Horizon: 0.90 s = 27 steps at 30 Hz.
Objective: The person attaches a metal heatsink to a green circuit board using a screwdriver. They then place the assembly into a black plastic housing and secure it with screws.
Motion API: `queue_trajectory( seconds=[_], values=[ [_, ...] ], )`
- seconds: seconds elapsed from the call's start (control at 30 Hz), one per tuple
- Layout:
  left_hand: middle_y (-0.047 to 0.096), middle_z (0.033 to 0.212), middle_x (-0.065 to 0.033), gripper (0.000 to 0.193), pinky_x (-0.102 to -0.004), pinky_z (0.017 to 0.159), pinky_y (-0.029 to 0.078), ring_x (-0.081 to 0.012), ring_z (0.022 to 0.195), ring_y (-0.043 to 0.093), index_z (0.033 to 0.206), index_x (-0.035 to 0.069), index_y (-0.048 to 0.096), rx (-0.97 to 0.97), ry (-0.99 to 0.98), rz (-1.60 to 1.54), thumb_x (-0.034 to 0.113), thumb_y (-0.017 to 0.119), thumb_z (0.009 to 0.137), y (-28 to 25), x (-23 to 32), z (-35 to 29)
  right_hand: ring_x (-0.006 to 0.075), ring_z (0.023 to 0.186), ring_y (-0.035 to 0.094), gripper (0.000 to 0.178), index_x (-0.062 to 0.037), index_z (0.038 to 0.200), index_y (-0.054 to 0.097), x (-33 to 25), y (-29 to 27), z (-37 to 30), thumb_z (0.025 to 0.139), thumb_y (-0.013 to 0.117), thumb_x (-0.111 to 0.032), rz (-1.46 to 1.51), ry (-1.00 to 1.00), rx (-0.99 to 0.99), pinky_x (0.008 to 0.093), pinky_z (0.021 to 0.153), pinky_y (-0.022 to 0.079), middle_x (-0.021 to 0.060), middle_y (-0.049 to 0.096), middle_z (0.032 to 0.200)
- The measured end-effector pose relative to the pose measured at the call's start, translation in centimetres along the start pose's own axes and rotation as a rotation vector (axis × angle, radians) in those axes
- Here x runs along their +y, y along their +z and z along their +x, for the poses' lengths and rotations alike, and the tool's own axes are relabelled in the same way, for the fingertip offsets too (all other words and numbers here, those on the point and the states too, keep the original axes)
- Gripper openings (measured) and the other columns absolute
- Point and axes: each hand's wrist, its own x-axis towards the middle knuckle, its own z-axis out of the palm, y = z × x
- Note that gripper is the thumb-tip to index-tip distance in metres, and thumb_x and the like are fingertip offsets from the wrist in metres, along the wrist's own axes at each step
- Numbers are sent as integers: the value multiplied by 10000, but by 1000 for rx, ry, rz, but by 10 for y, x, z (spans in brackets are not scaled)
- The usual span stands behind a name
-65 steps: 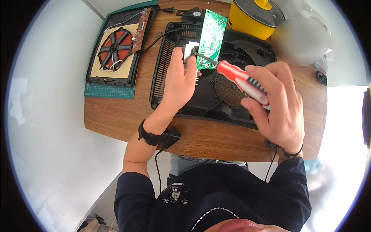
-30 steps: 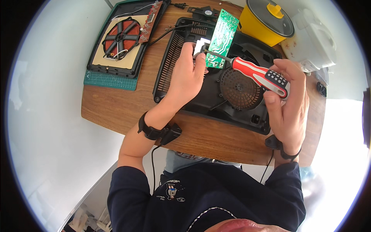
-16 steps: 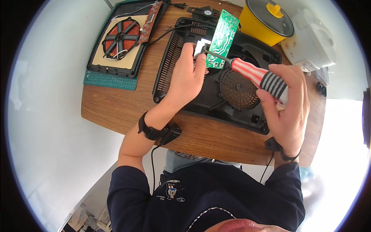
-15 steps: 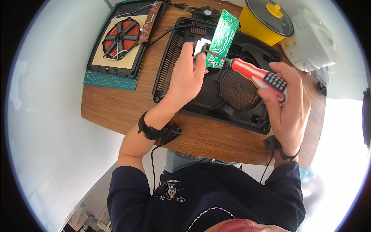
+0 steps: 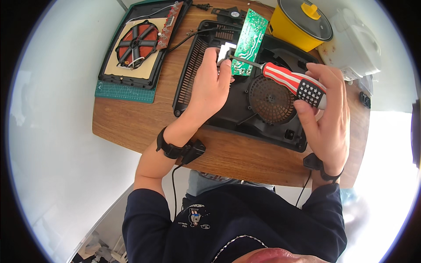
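Observation:
A black plastic appliance housing (image 5: 263, 118) with vent slats and a round fan grille lies open on the wooden table (image 5: 131, 127). My left hand (image 5: 210, 90) rests on the housing and its fingers pinch the lower end of a green circuit board (image 5: 249, 41) that stands tilted up. In my right hand (image 5: 326, 109) is a screwdriver (image 5: 291, 81) with a red, white and blue handle. Its metal shaft points left, and the tip touches the board's lower edge beside my left fingertips.
At the table's far left, a black panel (image 5: 109, 70) with a red coil disc lies on a green cutting mat (image 5: 125, 92). A yellow pot (image 5: 294, 33) with a dark lid and a white appliance (image 5: 355, 44) stand far right. Both my wrists wear black bands with cables.
The screwdriver's handle has swung slightly in my right hand, while its tip stays at the board's lower edge. My left hand has kept its hold on the board.

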Motion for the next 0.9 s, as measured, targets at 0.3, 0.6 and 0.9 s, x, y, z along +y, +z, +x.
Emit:
queue_trajectory(
  seconds=[0.3,0.6,0.9],
  values=[
    [660,1040,-105,205,-293,735,576,-120,842,667,1202,-26,492,14,24,48,139,486,1080,0,1,0,280,716,644,411,-69,1154,632,-7,-8,-5,817,844,-174,24,151,-149,346,627,534,89,672,934],
    [639,1114,-129,241,-312,767,582,-143,906,662,1250,-30,473,3,54,109,97,507,1047,-2,-2,1,262,725,691,377,-79,1119,678,7,-2,1,794,853,-157,-54,29,-111,331,647,550,76,713,906],
    [621,1084,-115,226,-332,789,566,-148,879,643,1242,-22,463,4,70,158,67,496,1037,-5,-2,2,199,721,720,399,-63,1107,682,11,-5,2,811,872,-250,114,384,-187,291,644,536,105,746,819]
  ],
)
